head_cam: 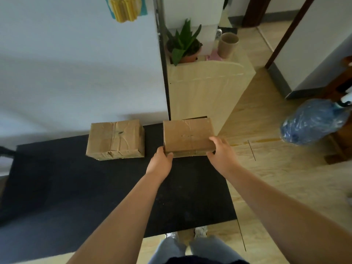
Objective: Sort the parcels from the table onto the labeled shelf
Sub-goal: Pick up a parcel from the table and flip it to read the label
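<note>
Two brown cardboard parcels sit at the far side of the black table [95, 187]. The right parcel [186, 134] is at the table's far right corner. My left hand [161, 161] grips its near left corner and my right hand [222, 152] grips its near right corner, fingers curled over the top edge. The left parcel [115, 141], wrinkled and taped, lies untouched a short gap to the left. No labeled shelf can be made out in this view.
A white wall [76, 73] rises behind the table. A pale wooden cabinet [205, 88] stands beyond the right corner, carrying a potted plant [183, 46] and a cardboard tube [227, 45]. A blue water bottle [312, 121] sits on the floor at right.
</note>
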Demonstrator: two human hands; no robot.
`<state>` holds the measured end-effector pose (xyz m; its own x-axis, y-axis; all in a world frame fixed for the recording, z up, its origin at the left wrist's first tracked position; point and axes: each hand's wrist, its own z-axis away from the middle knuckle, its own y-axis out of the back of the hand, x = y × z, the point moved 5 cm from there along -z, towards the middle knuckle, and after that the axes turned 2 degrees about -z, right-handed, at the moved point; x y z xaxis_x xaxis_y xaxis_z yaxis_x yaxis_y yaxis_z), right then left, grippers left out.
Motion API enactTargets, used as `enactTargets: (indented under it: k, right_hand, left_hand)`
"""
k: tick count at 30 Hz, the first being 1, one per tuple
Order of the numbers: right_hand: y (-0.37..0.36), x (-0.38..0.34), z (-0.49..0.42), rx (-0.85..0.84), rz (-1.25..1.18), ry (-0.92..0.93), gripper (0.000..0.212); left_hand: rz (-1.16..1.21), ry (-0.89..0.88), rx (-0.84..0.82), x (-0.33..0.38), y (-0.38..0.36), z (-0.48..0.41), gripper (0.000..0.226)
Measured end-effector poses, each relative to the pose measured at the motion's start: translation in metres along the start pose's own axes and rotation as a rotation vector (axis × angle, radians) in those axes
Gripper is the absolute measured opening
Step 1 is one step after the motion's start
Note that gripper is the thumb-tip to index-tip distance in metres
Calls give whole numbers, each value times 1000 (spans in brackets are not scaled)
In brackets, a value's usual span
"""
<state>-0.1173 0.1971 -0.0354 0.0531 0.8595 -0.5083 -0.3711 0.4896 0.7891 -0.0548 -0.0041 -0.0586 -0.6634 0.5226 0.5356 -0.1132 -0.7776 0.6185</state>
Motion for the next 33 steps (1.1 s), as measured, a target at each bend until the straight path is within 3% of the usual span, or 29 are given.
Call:
enactTargets:
  k: [10, 16, 21, 25, 29, 33]
  right_hand:
    - [14, -18, 17, 51, -74, 83, 46]
    - [4, -26, 24, -50, -122, 16, 35]
    - [-14, -11, 27, -149, -98, -135, 34]
    - [-15, -10, 26, -109, -81, -149, 36]
    - [-10, -31, 27, -43, -32, 38, 52]
    - [-26, -57, 45, -82, 203, 264, 73]
  left_hand:
    - [296, 62, 258, -14, 15, 23, 51]
    - [155, -1, 411, -6, 45, 24, 57]
    - [102, -165, 304, 19, 46, 17, 59]
    - [79, -158, 393, 18, 33, 31, 69]
    - [273, 26, 383, -12, 16, 41, 72]
    - [381, 10, 300, -22, 12, 39, 75]
